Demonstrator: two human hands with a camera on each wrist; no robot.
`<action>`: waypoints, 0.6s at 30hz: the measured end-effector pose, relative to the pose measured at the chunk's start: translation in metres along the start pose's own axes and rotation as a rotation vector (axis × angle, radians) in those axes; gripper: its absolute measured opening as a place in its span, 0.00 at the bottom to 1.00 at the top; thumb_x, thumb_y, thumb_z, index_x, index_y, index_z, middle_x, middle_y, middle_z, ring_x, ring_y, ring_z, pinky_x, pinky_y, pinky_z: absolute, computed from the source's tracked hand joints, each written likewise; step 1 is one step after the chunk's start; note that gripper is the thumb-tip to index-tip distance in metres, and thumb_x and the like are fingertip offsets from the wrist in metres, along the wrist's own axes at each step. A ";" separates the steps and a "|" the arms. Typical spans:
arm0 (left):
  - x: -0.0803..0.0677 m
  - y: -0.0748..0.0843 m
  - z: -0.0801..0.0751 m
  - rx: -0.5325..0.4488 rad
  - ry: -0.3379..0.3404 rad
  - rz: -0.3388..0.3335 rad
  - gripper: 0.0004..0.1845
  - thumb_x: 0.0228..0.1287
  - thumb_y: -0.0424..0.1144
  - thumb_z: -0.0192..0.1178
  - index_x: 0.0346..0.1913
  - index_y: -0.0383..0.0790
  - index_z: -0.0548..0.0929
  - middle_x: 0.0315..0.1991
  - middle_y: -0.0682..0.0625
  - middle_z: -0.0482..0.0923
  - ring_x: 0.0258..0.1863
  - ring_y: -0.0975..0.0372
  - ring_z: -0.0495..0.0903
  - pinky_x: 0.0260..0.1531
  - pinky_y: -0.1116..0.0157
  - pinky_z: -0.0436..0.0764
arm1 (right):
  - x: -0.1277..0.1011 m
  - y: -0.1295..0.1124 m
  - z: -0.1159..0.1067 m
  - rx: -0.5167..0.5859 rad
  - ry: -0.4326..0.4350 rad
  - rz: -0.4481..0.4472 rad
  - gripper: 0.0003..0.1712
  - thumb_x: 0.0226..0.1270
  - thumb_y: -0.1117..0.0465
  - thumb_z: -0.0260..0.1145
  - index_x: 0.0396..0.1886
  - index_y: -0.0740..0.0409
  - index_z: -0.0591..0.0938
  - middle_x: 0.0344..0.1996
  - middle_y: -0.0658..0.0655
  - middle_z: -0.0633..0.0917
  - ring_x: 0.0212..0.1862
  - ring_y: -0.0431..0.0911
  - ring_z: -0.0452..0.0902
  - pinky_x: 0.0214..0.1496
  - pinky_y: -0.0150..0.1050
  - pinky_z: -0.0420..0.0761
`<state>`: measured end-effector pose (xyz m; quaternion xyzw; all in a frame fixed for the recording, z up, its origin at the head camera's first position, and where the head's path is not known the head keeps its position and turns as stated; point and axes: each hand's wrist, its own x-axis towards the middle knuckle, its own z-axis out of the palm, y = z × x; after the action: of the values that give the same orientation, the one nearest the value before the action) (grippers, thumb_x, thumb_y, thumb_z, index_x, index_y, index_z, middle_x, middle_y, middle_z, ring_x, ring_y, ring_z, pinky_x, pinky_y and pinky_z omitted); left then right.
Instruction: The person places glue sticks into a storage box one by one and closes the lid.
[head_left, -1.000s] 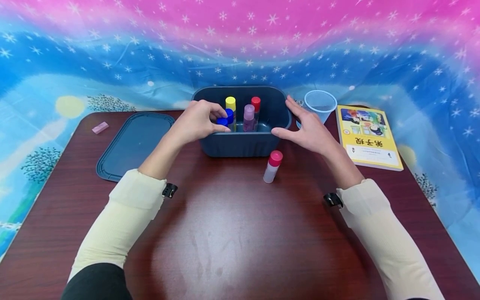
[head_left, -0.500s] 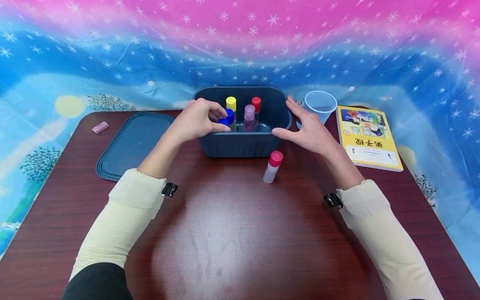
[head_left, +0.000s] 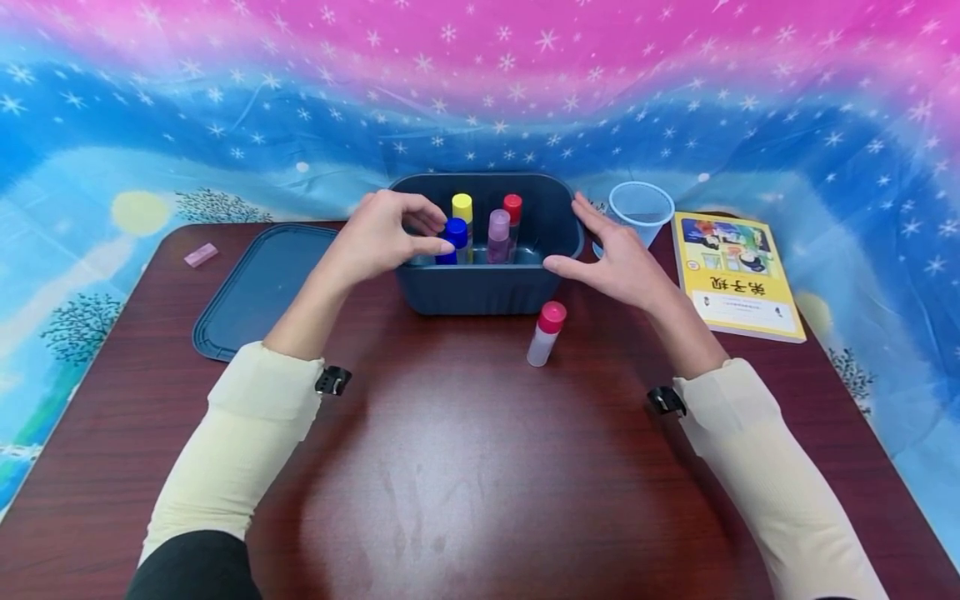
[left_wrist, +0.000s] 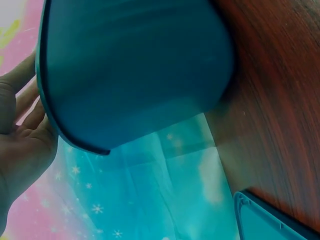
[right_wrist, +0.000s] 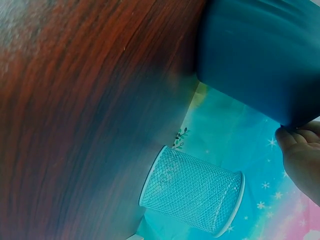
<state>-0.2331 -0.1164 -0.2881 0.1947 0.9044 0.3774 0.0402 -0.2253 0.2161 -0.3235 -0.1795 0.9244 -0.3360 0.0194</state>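
The left hand (head_left: 378, 233) pinches the blue-capped bottle (head_left: 453, 240) between thumb and curled fingers; its grip is clamped on the cap. The bottle stands upright at the left end of the dark blue bin (head_left: 487, 287), beside the yellow-capped bottle (head_left: 462, 213). The right hand (head_left: 618, 258) rests with straight, spread fingers on the bin's right rim, holding nothing. A red-capped bottle (head_left: 545, 333) stands on the counter (head_left: 450, 467), just in front of the bin.

Bottles (head_left: 498, 236) in bin (head_left: 487, 287); lid (head_left: 262, 287) left, cup (head_left: 640, 208) & book (head_left: 738, 273) right.
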 end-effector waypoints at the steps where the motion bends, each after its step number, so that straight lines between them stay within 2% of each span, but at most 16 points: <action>1: -0.001 0.001 0.000 -0.009 0.011 0.012 0.19 0.62 0.42 0.74 0.53 0.38 0.86 0.46 0.47 0.85 0.48 0.57 0.81 0.45 0.57 0.83 | 0.000 0.000 0.000 0.000 -0.001 0.001 0.56 0.65 0.34 0.68 0.82 0.51 0.52 0.81 0.46 0.49 0.81 0.49 0.43 0.73 0.60 0.63; 8: -0.007 0.015 0.004 -0.053 0.045 0.135 0.18 0.61 0.42 0.75 0.51 0.39 0.87 0.45 0.49 0.86 0.45 0.61 0.82 0.42 0.60 0.84 | 0.000 0.000 0.000 -0.002 -0.001 0.006 0.56 0.65 0.34 0.67 0.83 0.50 0.52 0.81 0.46 0.49 0.81 0.49 0.43 0.73 0.59 0.64; 12: -0.010 0.023 0.009 -0.084 0.011 0.202 0.18 0.60 0.42 0.76 0.51 0.40 0.87 0.45 0.49 0.86 0.46 0.60 0.83 0.46 0.60 0.83 | 0.000 0.000 0.000 -0.008 0.001 0.010 0.56 0.65 0.34 0.67 0.83 0.50 0.52 0.81 0.46 0.49 0.81 0.49 0.44 0.73 0.60 0.64; 18: -0.017 0.037 0.020 -0.097 -0.038 0.321 0.19 0.58 0.40 0.76 0.52 0.39 0.87 0.46 0.49 0.86 0.46 0.58 0.84 0.47 0.61 0.85 | -0.001 0.000 0.000 -0.006 0.004 0.013 0.57 0.64 0.33 0.67 0.83 0.50 0.52 0.81 0.45 0.49 0.81 0.49 0.43 0.73 0.60 0.64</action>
<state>-0.2013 -0.0863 -0.2777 0.3418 0.8415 0.4182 0.0058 -0.2245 0.2161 -0.3233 -0.1731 0.9265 -0.3335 0.0194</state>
